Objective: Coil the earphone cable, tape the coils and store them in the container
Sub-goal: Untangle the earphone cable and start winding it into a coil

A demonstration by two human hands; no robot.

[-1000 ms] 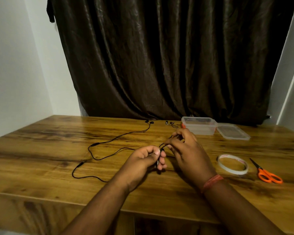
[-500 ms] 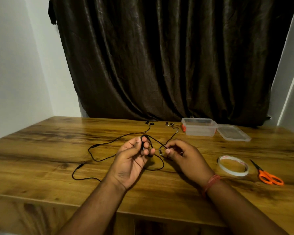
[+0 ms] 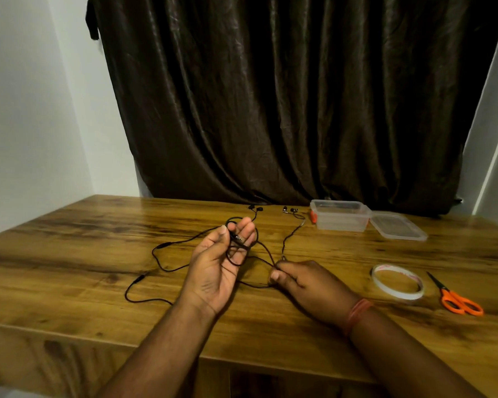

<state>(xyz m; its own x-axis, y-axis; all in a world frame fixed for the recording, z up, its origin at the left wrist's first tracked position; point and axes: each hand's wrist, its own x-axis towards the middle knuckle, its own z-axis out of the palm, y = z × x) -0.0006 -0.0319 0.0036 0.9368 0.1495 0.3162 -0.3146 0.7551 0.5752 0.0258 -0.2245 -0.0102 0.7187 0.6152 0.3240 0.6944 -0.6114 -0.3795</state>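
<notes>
First loop of the earphone cable (image 3: pixel 167 261) is held in the raised left hand (image 3: pixel 217 264), plug pinned under the thumb. Right hand (image 3: pixel 305 278) pinches the strand just right, low over the desk (image 3: pixel 69 254). Slack trails left, toward the desk's far edge.

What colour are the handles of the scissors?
Orange. The scissors lie on the table, right of the tape roll, seen in the head view.

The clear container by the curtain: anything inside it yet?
The container stands open, its lid lying beside it. Through the clear walls no coil shows inside. The earphone cable is still out on the table, partly looped in the left hand.
</notes>
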